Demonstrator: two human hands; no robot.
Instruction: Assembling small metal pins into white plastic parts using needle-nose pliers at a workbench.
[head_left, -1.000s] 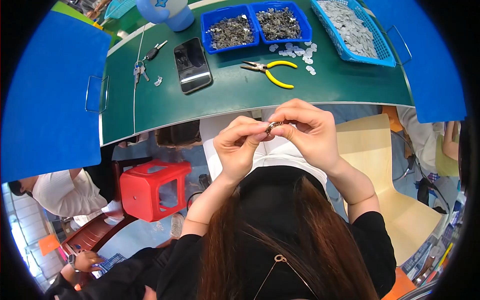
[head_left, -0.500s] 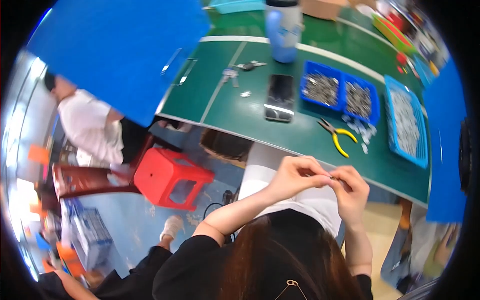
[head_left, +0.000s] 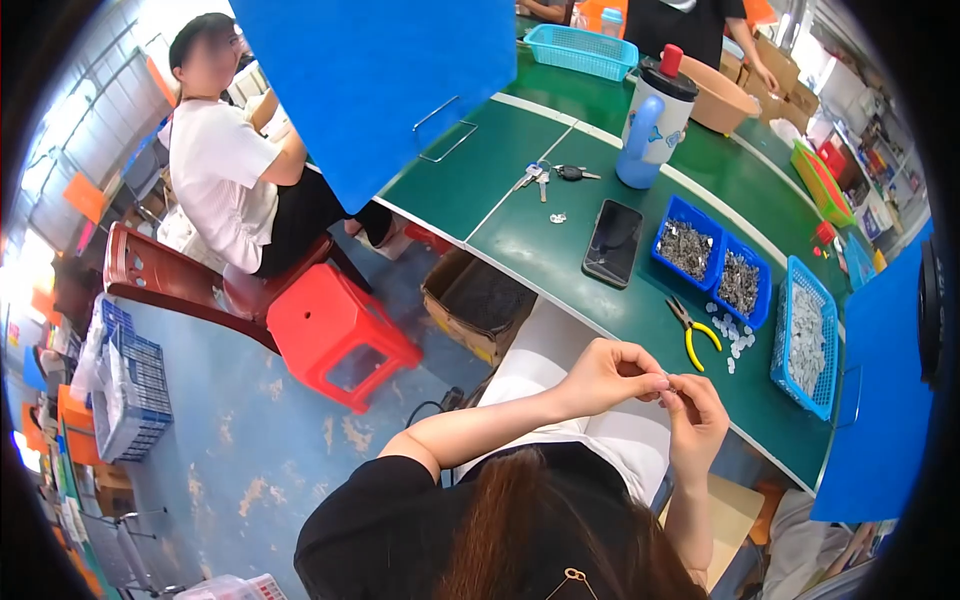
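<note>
My left hand [head_left: 612, 378] and my right hand [head_left: 695, 410] meet over my lap, just off the near edge of the green table [head_left: 540, 262]. Thumbs and forefingers of both are pinched together at the tips. Whatever sits between them is too small to make out. Closest on the table are yellow-handled pliers [head_left: 697, 340], lying with their jaws apart. Small clear pieces [head_left: 738, 338] are scattered beside them. Two blue trays [head_left: 718, 255] hold many small metal parts. To their right, a light-blue basket [head_left: 782, 345] is filled with whitish clear pieces.
A phone [head_left: 613, 243], keys [head_left: 545, 175] and a large tumbler [head_left: 652, 135] stand or lie farther back. Blue panels [head_left: 385, 80] rise at left and right. A red stool [head_left: 340, 330] and a seated person [head_left: 225, 170] are at the left; another person stands beyond the table.
The view has shifted, so the table and its things appear lower and farther right. People beyond the table have come into sight. Both hands stay pinched together.
</note>
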